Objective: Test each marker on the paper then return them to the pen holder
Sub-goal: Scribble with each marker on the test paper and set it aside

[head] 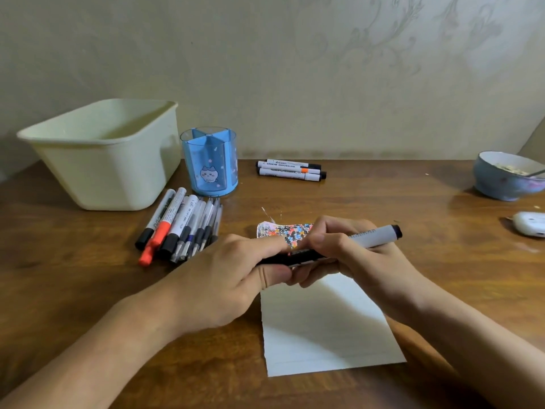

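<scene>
So the white paper (321, 326) is lying flat on the bench (442, 261), right under and just in front of both hands. Left hand (224, 278) has its fingers curled around the dark end of a marker (374, 236), looks like the cap end. Right hand (348, 249) grips the white barrel, and the dark-tipped far end sticks out past it to the right. Up and left of the left hand there's a pile of markers and pens (180, 225), black and red caps. Just behind that stands the blue pen holder (211, 163) with a cat face on it. Three more whiteboard markers (290, 170) sit further back.
</scene>
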{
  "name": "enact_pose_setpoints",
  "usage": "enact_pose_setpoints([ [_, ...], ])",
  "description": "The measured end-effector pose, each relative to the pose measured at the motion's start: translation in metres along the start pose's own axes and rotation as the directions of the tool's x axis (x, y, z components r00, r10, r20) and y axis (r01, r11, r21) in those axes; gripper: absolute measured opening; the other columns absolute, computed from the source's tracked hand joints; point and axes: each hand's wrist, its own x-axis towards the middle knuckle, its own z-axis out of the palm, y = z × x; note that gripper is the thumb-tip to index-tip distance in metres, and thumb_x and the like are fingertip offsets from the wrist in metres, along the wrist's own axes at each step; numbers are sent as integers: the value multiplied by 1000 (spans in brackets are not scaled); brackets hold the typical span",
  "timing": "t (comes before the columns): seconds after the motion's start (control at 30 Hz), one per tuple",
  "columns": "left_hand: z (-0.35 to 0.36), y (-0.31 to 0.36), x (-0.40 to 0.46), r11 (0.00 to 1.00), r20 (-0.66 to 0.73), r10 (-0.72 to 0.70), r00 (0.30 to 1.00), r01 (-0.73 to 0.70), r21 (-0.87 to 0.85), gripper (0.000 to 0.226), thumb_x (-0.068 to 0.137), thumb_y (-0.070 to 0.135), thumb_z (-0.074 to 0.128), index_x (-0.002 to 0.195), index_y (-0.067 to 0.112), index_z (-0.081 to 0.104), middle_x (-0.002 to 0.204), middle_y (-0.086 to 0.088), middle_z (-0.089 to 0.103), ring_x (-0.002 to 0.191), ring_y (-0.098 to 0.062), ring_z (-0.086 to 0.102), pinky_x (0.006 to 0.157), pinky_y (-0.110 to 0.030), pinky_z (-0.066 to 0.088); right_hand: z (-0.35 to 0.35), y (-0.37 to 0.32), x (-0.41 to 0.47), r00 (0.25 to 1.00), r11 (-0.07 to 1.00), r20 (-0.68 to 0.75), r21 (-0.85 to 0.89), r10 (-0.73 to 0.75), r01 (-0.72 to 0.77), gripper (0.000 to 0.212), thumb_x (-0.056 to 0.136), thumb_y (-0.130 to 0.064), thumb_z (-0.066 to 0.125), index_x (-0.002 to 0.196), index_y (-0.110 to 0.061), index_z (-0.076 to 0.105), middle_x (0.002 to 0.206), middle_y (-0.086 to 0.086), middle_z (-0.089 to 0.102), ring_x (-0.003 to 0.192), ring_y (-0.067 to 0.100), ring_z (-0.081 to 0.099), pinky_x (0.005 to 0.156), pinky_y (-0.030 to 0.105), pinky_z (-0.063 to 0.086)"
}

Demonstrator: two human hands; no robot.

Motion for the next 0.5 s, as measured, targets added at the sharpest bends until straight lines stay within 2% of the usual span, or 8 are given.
enact_pose_setpoints([
  [0.07, 1, 2, 2, 998, 50, -1, 999, 4, -58, 10, 99, 32, 54, 96, 31, 63, 82, 6, 65, 78, -19, 60, 69, -42, 48, 0, 1, -1, 999, 999, 31, -29, -27, 28, 24, 94, -17, 49, 81, 0, 60, 82, 21, 74, 79, 34, 74, 70, 32, 56],
  [0.13, -1, 2, 1, 995, 98, -10, 995, 19, -99, 11, 100, 29, 55, 96, 29, 65, 81, 8, 64, 76, -14, 59, 67, -34, 47, -1, -1, -1, 998, 998, 48, -26, -48, 49, 24, 93, -14, 47, 77, -4, 61, 81, 22, 74, 76, 35, 73, 67, 33, 56],
  [0.17, -4, -2, 0, 990, 117, -32, 993, 47, -131, 13, 100, 30, 55, 94, 27, 66, 76, 9, 62, 68, -10, 56, 61, -29, 44, -5, -4, -1, 998, 998, 21, 6, -63, 63, 26, 91, -11, 46, 72, -7, 62, 78, 22, 73, 73, 35, 73, 65, 32, 56],
  [0.23, -18, -10, -3, 963, 114, -108, 988, 132, -234, 27, 96, 46, 55, 89, 23, 67, 60, 9, 50, 52, -7, 42, 51, -25, 35, -24, -10, -2, 985, 988, -147, 110, -88, 105, 29, 84, -9, 44, 63, -11, 64, 67, 18, 70, 63, 31, 70, 58, 28, 55],
  [0.3, -30, -15, -4, 936, 10, -151, 988, 146, -319, 35, 95, 54, 52, 87, 23, 67, 54, 5, 42, 48, -13, 37, 48, -36, 31, -43, -17, -1, 956, 982, -281, 136, -87, 130, 30, 82, -15, 45, 62, -12, 68, 65, 15, 68, 62, 27, 69, 54, 24, 53],
  [0.33, -31, -15, -4, 941, -61, -147, 987, 121, -316, 32, 98, 48, 50, 89, 23, 67, 55, 3, 45, 48, -16, 39, 49, -38, 33, -46, -18, 0, 955, 987, -290, 123, -68, 108, 31, 83, -17, 46, 65, -12, 70, 67, 15, 69, 64, 27, 70, 54, 24, 54],
  [0.4, -27, -14, -2, 970, -142, -157, 977, 125, -207, 20, 101, 33, 48, 95, 29, 66, 64, 0, 57, 54, -15, 51, 54, -30, 43, -40, -13, 2, 972, 998, -236, 64, -11, 26, 30, 84, -20, 48, 70, -14, 73, 72, 19, 71, 67, 29, 71, 55, 26, 55],
  [0.5, -15, -12, -2, 977, -192, -208, 959, 211, -2, 19, 102, 25, 45, 97, 36, 60, 86, 16, 63, 79, -5, 61, 68, -15, 44, -28, -4, 0, 980, 998, -192, -17, 51, -56, 30, 96, -23, 52, 78, -15, 75, 77, 22, 71, 70, 29, 71, 58, 28, 56],
])
